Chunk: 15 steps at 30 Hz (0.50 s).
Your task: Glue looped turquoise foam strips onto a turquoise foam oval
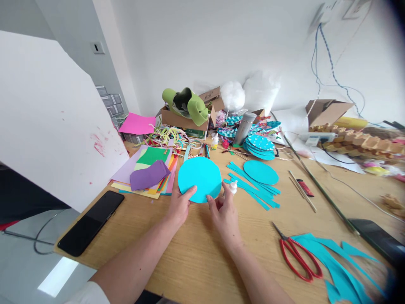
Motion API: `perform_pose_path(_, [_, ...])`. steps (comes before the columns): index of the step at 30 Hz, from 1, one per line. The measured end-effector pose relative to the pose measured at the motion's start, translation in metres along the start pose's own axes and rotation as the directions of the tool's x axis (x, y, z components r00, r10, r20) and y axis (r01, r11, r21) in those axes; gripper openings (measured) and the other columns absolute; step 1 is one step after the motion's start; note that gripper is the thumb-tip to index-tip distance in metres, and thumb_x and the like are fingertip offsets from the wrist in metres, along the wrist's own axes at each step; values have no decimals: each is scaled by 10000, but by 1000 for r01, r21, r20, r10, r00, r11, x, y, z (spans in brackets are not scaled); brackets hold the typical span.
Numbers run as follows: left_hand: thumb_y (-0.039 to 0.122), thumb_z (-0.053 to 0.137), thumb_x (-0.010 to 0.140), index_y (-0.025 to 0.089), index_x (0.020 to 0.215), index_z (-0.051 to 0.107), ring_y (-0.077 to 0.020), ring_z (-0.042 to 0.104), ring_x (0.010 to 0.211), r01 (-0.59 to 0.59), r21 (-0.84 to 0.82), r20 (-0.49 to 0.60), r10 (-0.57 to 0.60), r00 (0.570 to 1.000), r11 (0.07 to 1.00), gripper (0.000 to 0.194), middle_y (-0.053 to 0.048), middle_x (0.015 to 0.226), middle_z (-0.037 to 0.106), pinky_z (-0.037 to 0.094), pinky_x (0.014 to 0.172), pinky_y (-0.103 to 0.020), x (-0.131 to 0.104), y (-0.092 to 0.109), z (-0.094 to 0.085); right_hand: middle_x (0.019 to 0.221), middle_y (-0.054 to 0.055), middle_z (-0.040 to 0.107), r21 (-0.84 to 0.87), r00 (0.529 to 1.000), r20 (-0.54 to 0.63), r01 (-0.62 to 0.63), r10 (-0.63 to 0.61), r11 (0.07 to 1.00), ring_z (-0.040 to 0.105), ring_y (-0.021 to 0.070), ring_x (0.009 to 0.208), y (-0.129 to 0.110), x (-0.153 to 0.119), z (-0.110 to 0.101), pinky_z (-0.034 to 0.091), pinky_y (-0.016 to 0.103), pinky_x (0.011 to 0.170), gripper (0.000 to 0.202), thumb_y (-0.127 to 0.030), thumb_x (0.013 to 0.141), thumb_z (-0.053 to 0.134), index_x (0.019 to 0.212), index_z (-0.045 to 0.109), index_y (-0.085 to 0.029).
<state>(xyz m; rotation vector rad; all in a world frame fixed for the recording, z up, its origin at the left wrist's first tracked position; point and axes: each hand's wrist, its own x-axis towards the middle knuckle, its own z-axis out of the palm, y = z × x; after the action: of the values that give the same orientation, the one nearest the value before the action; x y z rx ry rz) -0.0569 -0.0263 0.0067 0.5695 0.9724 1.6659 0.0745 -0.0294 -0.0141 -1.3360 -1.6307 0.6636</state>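
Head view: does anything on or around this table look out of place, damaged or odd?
Pinkish-red smears mark the white panel at left, odd on an otherwise plain surface. Irregular blue offcuts lie scattered beside the red-handled scissors, looking untidy. The blue disc held by the left hand and right hand shows no visible damage.

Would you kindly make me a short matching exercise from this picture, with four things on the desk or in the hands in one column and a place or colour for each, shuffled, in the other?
Things
1. Disc held in the left hand and right hand
2. Scissors
3. Flask
4. Purple paper

Places or colours
A. Red-handled
B. Lying on the coloured sheets
C. Plain bright blue
D. Beside the stack of dotted discs

Right pairs: 1-C, 2-A, 3-D, 4-B
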Motion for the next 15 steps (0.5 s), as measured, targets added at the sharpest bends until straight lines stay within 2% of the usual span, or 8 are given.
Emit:
perform_pose_path(9, [307, 877, 510, 204, 1146, 613, -303, 682, 889, 28, -17, -28, -29, 999, 999, 696, -87, 939, 730, 575, 711, -401, 0, 0, 0, 599, -56, 501, 12, 1000, 2, -21, 21, 1000, 494, 144, 505, -1, 0, 1, 365, 253, 502, 639, -449, 882, 480, 1403, 301, -125])
perform_pose_path(15, [290, 875, 517, 190, 1094, 626, -296, 680, 896, 59, -59, -26, -61, 998, 997, 636, -92, 950, 725, 573, 706, -386, 0, -1, 0, 637, -48, 529, -75, 998, -48, 25, -28, 997, 507, 134, 498, -1, -2, 1, 346, 234, 478, 625, -448, 899, 466, 1416, 277, -153])
